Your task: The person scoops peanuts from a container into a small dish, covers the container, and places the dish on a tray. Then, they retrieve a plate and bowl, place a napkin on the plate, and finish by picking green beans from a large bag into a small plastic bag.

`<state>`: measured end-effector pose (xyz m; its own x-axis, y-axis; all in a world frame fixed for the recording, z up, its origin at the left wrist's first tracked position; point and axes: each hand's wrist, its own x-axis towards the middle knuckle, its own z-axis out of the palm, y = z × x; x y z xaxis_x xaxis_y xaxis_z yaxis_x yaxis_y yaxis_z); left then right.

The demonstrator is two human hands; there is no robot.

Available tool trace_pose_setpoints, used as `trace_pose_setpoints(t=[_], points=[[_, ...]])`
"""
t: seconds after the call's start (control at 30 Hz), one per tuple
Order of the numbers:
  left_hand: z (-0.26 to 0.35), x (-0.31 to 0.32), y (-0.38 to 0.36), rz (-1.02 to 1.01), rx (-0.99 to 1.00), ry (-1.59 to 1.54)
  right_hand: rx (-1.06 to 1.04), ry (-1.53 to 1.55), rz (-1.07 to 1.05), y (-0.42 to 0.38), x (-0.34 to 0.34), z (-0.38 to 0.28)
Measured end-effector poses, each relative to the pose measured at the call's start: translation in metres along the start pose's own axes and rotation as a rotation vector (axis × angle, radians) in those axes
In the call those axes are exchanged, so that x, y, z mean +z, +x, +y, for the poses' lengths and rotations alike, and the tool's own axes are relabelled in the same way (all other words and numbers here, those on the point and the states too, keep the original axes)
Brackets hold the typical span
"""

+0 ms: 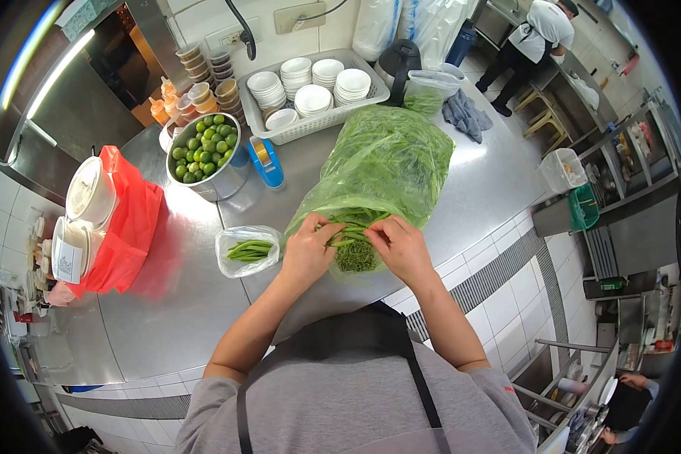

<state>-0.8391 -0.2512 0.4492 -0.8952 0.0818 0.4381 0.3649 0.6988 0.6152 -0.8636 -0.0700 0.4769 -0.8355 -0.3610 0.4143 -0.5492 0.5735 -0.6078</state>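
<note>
A large clear plastic bag (390,163) stuffed with long green beans lies on the steel counter (189,303), its mouth toward me. My left hand (308,250) and my right hand (399,246) both grip the bundle of green beans (356,253) sticking out of the bag's mouth, cut ends facing me. To the left of my left hand sits a small clear bag (247,250) with a few green beans in it.
A steel bowl of limes (204,147), a blue tape dispenser (265,161) and a white basket of small bowls (310,91) stand behind. A red bag (129,223) with lidded tubs is at the left. Another person (533,38) works far right.
</note>
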Motion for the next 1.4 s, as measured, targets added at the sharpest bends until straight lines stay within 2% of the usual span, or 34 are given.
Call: trace_pose_setpoints(t=[0.07, 0.13, 0.27, 0.33, 0.37, 0.43, 0.47, 0.53, 0.67, 0.73, 0.77, 0.83, 0.87, 0.93, 0.97, 1.0, 1.03, 1.07, 1.1, 1.17, 1.3, 1.37, 1.4], points=[[0.001, -0.002, 0.002, 0.022, -0.009, -0.018, 0.045, 0.059, -0.002, 0.002, 0.0, 0.0], [0.001, -0.004, 0.001, -0.004, -0.047, -0.023, 0.192, 0.253, -0.105, 0.003, -0.004, -0.003], [0.006, -0.006, 0.004, 0.013, -0.023, -0.039, 0.237, 0.392, -0.1, 0.001, 0.0, -0.003], [0.012, -0.006, 0.007, -0.017, -0.044, -0.144, 0.592, 1.32, -0.086, 0.0, 0.007, -0.002], [0.012, -0.003, 0.007, -0.018, -0.044, -0.144, 0.592, 1.321, -0.086, 0.0, 0.009, -0.003], [0.008, 0.003, 0.008, 0.146, -0.285, -0.478, 0.544, 1.212, -0.039, 0.0, 0.011, -0.005], [0.005, 0.001, 0.008, 0.146, -0.283, -0.476, 0.543, 1.214, -0.037, 0.0, 0.012, -0.004], [0.001, -0.005, 0.009, 0.22, -0.505, -0.666, 0.268, 0.419, -0.113, -0.004, 0.016, 0.004], [0.008, -0.009, 0.011, 0.287, -0.506, -0.716, 0.227, 0.398, -0.22, -0.014, 0.029, 0.006], [0.011, -0.006, 0.011, 0.33, -0.52, -0.878, 0.406, 0.61, -0.23, -0.014, 0.036, 0.004], [0.015, -0.009, 0.006, 0.322, -0.53, -0.879, 0.419, 0.612, -0.232, -0.019, 0.035, 0.0], [0.018, -0.011, 0.003, 0.307, -0.576, -0.982, 0.605, 0.874, -0.233, -0.021, 0.032, 0.002], [0.022, -0.011, -0.002, 0.309, -0.584, -0.982, 0.612, 0.874, -0.239, -0.022, 0.03, 0.003], [0.033, -0.005, -0.009, 0.29, -0.512, -1.0, 0.652, 1.349, 0.292, -0.017, 0.024, 0.004], [0.037, -0.002, -0.012, 0.288, -0.514, -1.001, 0.662, 1.421, 0.362, -0.015, 0.02, 0.001], [0.042, 0.002, -0.014, 0.337, -0.508, -1.085, 0.663, 1.42, 0.366, -0.015, 0.018, -0.001], [0.045, 0.004, -0.015, 0.385, -0.502, -1.171, 0.604, 1.271, 0.296, -0.015, 0.017, -0.003], [0.04, 0.004, -0.01, 0.384, -0.49, -1.174, 0.533, 1.121, 0.227, -0.01, 0.017, 0.001], [0.036, 0.001, -0.009, 0.4, -0.516, -1.186, 0.535, 1.118, 0.231, -0.013, 0.018, 0.003], [0.034, 0.0, -0.009, 0.418, -0.539, -1.203, -0.08, 0.221, 0.011, -0.018, 0.023, 0.007], [0.033, -0.007, -0.012, 0.479, -0.601, -1.275, -0.031, 0.245, 0.008, -0.018, 0.038, 0.001], [0.033, -0.02, -0.013, 0.525, -0.615, -1.318, 0.184, 0.6, 0.048, -0.009, 0.041, 0.002], [0.03, -0.028, -0.014, 0.595, -0.579, -1.357, 0.183, 0.602, 0.049, -0.005, 0.041, 0.008]])
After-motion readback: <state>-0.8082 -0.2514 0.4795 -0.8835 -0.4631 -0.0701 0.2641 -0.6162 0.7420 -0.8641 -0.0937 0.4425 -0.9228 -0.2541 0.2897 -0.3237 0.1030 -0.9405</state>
